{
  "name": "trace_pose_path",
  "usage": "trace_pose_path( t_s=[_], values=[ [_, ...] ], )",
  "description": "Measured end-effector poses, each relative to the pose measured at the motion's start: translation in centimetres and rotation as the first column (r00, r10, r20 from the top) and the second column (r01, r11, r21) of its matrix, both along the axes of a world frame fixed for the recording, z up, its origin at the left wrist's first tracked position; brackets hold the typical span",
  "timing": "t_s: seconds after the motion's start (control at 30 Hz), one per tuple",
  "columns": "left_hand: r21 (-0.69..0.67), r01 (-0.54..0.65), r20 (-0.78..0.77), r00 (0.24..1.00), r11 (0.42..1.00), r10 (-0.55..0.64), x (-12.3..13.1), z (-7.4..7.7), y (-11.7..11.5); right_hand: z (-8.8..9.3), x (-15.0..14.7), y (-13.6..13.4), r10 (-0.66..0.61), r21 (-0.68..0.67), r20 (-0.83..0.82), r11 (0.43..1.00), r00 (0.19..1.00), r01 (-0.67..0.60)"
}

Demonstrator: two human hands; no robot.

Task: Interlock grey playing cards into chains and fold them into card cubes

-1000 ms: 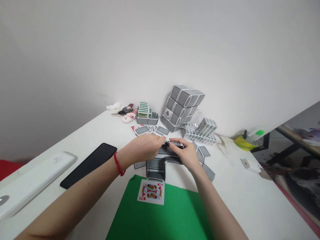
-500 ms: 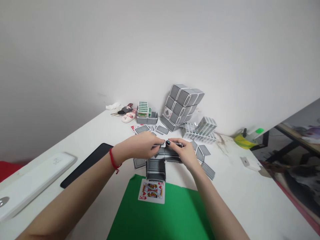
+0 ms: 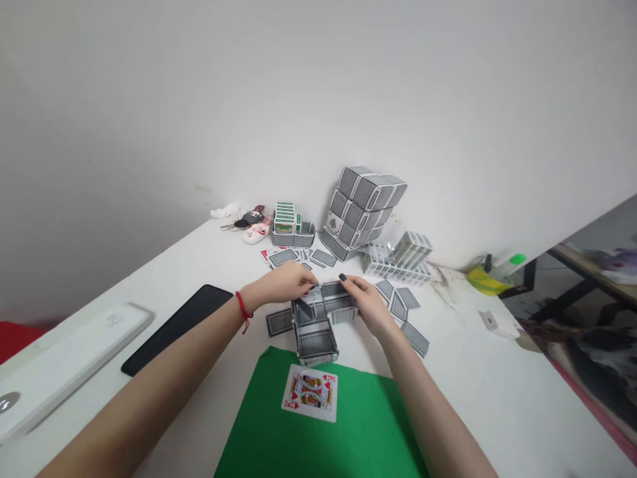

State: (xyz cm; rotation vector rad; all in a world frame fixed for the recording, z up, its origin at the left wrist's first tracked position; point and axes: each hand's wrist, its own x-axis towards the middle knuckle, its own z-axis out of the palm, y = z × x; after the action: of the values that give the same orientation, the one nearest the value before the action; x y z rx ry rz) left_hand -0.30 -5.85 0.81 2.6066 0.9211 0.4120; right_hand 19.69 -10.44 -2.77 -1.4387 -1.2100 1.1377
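Observation:
An L-shaped set of open boxes (image 3: 317,342) folded from grey-backed playing cards lies on the white table before me. My left hand (image 3: 286,279) reaches over its far left corner. The fingers are closed on a playing card (image 3: 307,309) that stands tilted inside the far left box. My right hand (image 3: 365,297) pinches the far right wall of the boxes, thumb and fingers on either side of the edge. Close in front lies a king of hearts (image 3: 309,393), face up on a green sheet (image 3: 368,425).
Behind stands a tall block (image 3: 365,209) of folded cards against the wall. A card tray (image 3: 293,236) with small green-white packs and a stack of clear-wrapped packs (image 3: 398,262) flank it. Loose cards (image 3: 398,305) lie right. A black tablet-like slab (image 3: 176,328) and a white case (image 3: 74,368) lie left.
The card boxes have turned slightly and their near end has shifted right. The king of hearts has slid right and nearer. My left hand has moved slightly left, with the tilted card now showing.

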Motion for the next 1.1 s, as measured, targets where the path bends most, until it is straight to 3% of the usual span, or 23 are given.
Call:
trace_pose_path(
  t_s=[0.1,0.17,0.27,0.37,0.47,0.57,0.63,0.73,0.97,1.1],
  values=[
    [-0.035,-0.034,-0.015,0.999,0.999,0.034,0.1,-0.4,0.3,-0.5,0.8,0.5,-0.11,0.13,0.142,0.987,0.984,0.091],
    [-0.049,-0.057,-0.028,0.998,0.997,0.056,0.0,-0.5,0.4,0.0,1.3,0.3,-0.207,0.256,0.276,0.957,0.938,0.136],
    [-0.069,-0.086,-0.032,0.996,0.994,0.084,0.0,-0.7,0.6,1.9,1.1,-0.8,-0.177,0.324,0.442,0.946,0.88,0.027],
    [-0.081,-0.094,-0.033,0.995,0.992,0.092,-0.1,-0.8,0.6,3.4,-0.4,-2.1,-0.029,0.24,0.653,0.956,0.756,-0.171],
    [-0.1,-0.101,-0.029,0.995,0.99,0.099,-0.1,-0.8,0.6,3.8,-2.6,-2.5,0.128,0.091,0.798,0.94,0.589,-0.328],
    [-0.104,-0.105,-0.035,0.994,0.989,0.102,-0.1,-0.7,0.5,3.5,-4.7,-2.3,0.212,-0.059,0.909,0.917,0.359,-0.394],
    [-0.096,-0.098,-0.044,0.995,0.991,0.094,-0.1,-0.6,0.5,3.2,-5.7,-2.0,0.211,-0.101,0.939,0.923,0.271,-0.371],
    [-0.1,-0.095,-0.06,0.994,0.99,0.089,0.0,-0.5,0.5,2.7,-6.3,-1.7,0.166,-0.076,0.953,0.94,0.253,-0.333],
    [-0.122,-0.004,-0.033,0.999,0.992,0.0,-0.4,-0.4,0.5,1.3,-5.7,-1.4,0.034,0.033,0.948,0.978,0.317,-0.204],
    [-0.142,-0.042,-0.053,0.998,0.989,0.035,-0.3,-0.2,0.3,1.4,-5.6,-1.4,0.002,0.037,0.958,0.991,0.286,-0.132]
  ],
)
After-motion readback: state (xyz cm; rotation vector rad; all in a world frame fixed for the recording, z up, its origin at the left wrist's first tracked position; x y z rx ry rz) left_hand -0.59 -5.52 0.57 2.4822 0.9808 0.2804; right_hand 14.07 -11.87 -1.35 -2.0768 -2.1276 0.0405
